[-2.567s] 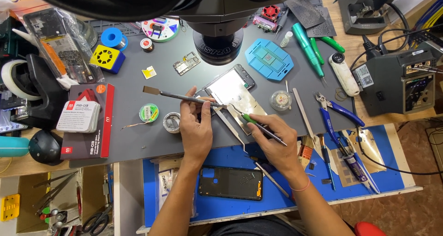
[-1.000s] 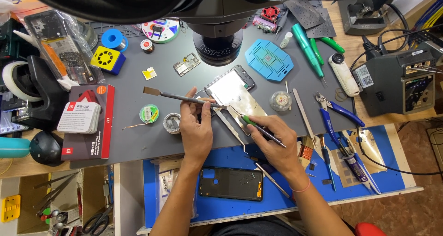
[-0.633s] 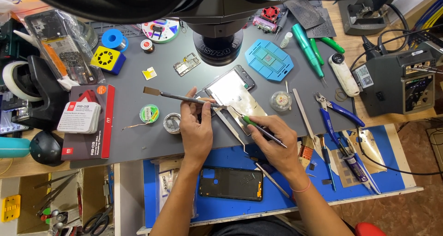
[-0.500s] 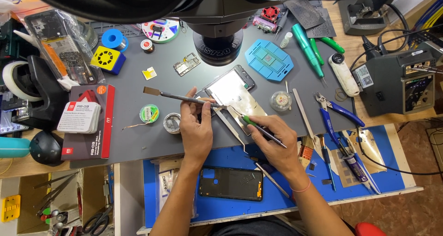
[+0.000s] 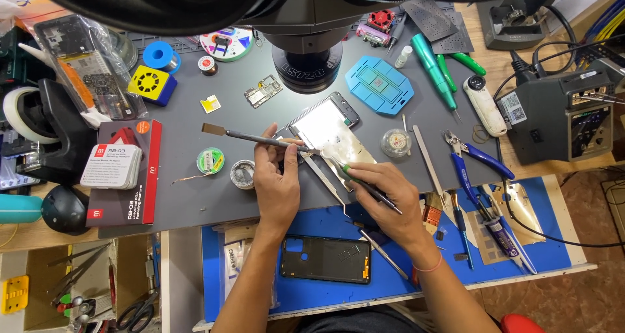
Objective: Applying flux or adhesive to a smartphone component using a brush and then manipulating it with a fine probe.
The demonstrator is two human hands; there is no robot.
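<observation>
gripping a spatula tool [image 5: 250,138], left hand [image 5: 277,190]; right hand [image 5: 384,199] clamps green-tipped tool [image 5: 364,184] w/ phone [image 5: 322,124].

grey mat [image 5: 195,203], blue board [image 5: 312,294], yellow box [image 5: 148,82], black frame [image 5: 325,259]

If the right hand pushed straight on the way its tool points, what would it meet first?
Probably the opened phone: the right hand aims its green-tipped tool up-left at the phone's lower edge, by the left hand's fingertips. Depth is unclear.
</observation>
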